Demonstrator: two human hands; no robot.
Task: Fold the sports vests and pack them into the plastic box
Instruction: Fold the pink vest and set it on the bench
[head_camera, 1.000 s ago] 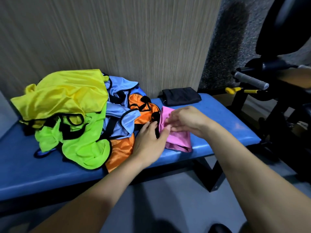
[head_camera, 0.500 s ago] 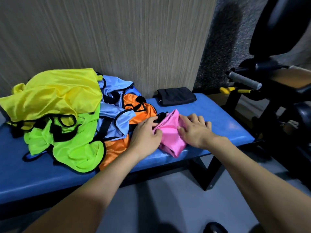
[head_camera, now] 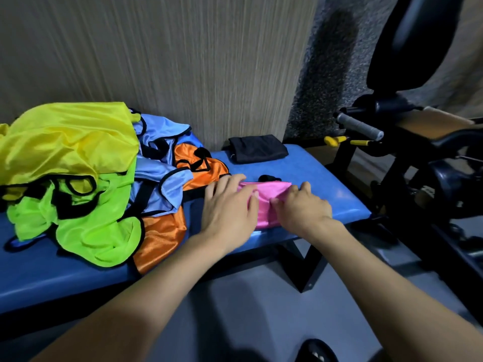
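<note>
Flattened since half a second ago: pink vest [head_camera: 266,202], then bunched, now pressed at frame centre on blue surface [head_camera: 326,184]. Left hand [head_camera: 230,210] and right hand [head_camera: 300,210], grip released, fingers straight, smoothing. Folding step nearly done, probably. Next: lifting the bundle intact; plastic box out of view. Unfolded pile [head_camera: 78,173] at left.

Both forearms are bare, with no sleeves visible. The left hand [head_camera: 230,205] and right hand [head_camera: 300,209] wear no gloves.
</note>
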